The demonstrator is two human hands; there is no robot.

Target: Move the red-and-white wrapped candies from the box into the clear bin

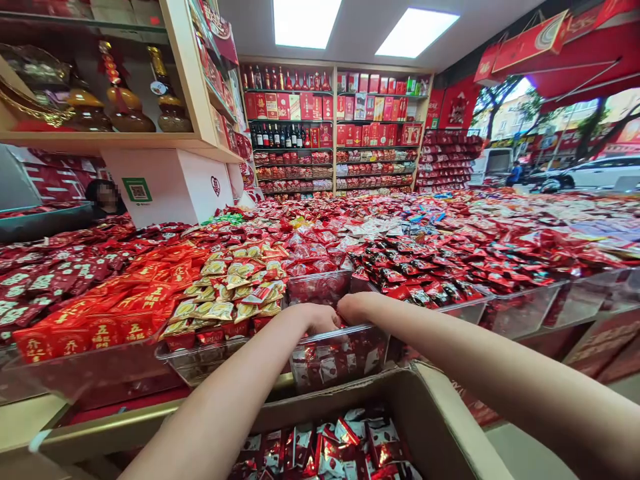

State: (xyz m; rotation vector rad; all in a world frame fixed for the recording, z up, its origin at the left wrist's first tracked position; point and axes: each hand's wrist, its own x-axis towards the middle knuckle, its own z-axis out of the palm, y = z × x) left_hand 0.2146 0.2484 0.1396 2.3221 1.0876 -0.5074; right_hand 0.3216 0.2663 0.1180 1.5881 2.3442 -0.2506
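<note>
Both my arms reach forward over a cardboard box of red and silver wrapped candies. My left hand and my right hand dip side by side into a clear plastic bin holding the same red and silver candies. The fingers of both hands are hidden below the bin's rim, so I cannot tell what they hold. Left of this bin sits a bin of gold and red candies.
A wide counter carries heaps of red candy packets in clear bins. Red packets with gold characters lie at left. Shelves of bottles and red boxes line the back wall. A person sits behind the left counter. The street with cars shows at right.
</note>
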